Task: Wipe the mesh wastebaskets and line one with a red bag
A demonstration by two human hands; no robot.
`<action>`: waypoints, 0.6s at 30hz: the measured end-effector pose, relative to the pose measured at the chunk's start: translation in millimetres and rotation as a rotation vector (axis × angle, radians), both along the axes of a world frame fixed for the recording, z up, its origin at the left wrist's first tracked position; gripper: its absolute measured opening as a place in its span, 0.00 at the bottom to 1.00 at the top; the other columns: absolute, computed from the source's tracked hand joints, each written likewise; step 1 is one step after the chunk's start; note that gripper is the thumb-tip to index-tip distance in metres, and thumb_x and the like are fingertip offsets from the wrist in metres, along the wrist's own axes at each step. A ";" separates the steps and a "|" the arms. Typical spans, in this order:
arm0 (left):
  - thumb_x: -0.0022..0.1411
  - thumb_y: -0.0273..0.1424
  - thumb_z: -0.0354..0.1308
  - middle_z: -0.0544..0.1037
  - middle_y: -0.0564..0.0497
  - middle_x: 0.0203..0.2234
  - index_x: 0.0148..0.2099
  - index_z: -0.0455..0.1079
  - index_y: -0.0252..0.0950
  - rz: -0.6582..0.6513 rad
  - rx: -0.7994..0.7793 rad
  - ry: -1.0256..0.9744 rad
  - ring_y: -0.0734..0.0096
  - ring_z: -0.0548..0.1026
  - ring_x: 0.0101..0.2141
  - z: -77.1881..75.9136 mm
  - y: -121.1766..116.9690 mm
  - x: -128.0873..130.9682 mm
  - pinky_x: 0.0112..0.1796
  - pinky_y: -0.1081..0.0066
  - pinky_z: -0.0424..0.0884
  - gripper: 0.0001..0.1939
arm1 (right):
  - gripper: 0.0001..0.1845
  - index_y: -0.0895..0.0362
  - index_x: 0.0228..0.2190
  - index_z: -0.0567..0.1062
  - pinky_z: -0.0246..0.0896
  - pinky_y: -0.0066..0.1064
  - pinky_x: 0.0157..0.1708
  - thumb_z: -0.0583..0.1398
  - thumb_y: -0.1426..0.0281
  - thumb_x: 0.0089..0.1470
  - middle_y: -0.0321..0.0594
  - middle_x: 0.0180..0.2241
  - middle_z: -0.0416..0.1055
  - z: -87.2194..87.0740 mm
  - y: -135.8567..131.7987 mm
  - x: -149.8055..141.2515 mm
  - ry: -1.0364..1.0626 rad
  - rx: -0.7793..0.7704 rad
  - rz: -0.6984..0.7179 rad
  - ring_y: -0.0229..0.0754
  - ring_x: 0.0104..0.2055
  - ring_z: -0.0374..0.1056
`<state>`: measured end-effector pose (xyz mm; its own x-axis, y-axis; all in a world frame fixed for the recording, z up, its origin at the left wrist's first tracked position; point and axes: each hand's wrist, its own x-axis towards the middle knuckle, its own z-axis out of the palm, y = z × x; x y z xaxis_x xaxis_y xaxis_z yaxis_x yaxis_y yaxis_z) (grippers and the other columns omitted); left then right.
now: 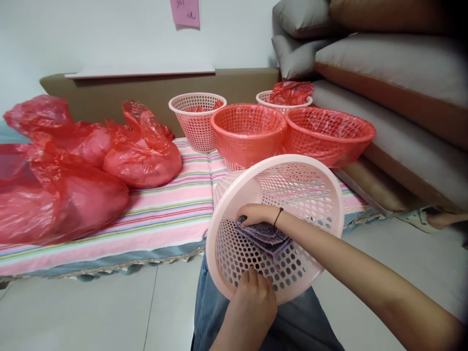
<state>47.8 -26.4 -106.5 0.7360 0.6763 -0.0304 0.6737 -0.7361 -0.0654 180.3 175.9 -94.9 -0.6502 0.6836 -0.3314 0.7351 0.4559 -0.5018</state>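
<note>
A pale pink perforated plastic basket [211, 248] lies tilted over my lap, its open mouth facing me. My left hand [254, 297] grips the lower rim, fingers curled over into the inside and thumb hidden. Deep in the basket is my right hand [253, 214], with a thin black band at the wrist. Its fingers are bent around the edge of a layered stack of grey-purple cloths [268, 239], which rests against the perforated wall. My forearm and wrist hide part of the stack.
Full red plastic bags [142, 156] sit on the striped mat [175, 200] at left. Behind my basket stand red-lined baskets [248, 139] and a pale pink basket [197, 122]. Large cushions [395, 73] are piled at right, with a person's foot [438, 220] below them.
</note>
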 end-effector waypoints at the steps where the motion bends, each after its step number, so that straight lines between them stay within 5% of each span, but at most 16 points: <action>1: 0.63 0.21 0.52 0.82 0.35 0.39 0.48 0.78 0.30 -0.012 0.005 -0.014 0.51 0.79 0.39 1.1 0.4 -1.8 0.36 0.61 0.73 0.16 | 0.16 0.62 0.42 0.82 0.65 0.31 0.45 0.66 0.72 0.48 0.46 0.42 0.80 0.4 4.0 3.3 0.008 -0.023 0.011 0.47 0.42 0.75; 7: 0.65 0.23 0.53 0.82 0.37 0.34 0.45 0.78 0.29 -0.052 0.010 -0.073 0.56 0.79 0.34 8.6 2.9 -8.7 0.32 0.65 0.73 0.12 | 0.18 0.63 0.43 0.80 0.66 0.31 0.45 0.64 0.70 0.49 0.45 0.42 0.79 4.2 20.4 26.6 0.081 -0.104 0.007 0.46 0.43 0.73; 11: 0.63 0.20 0.52 0.81 0.37 0.32 0.41 0.79 0.30 0.019 0.056 -0.111 0.55 0.78 0.32 -3.2 -2.2 -1.7 0.31 0.63 0.72 0.14 | 0.20 0.60 0.42 0.80 0.65 0.29 0.46 0.65 0.73 0.44 0.41 0.42 0.79 5.0 18.2 32.0 0.139 -0.169 0.018 0.43 0.43 0.73; 18: 0.59 0.21 0.56 0.81 0.37 0.31 0.37 0.80 0.33 0.030 0.102 -0.138 0.54 0.78 0.33 -14.4 -3.3 1.5 0.31 0.62 0.72 0.11 | 0.17 0.59 0.44 0.77 0.67 0.29 0.44 0.58 0.74 0.52 0.38 0.43 0.78 -0.8 12.3 32.7 0.177 -0.163 -0.050 0.41 0.42 0.73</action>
<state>49.3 -29.6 -121.0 0.7080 0.6923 0.1398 0.7029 -0.7100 -0.0437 213.0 188.2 -95.6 -0.6747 0.6633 -0.3238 0.6485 0.3233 -0.6892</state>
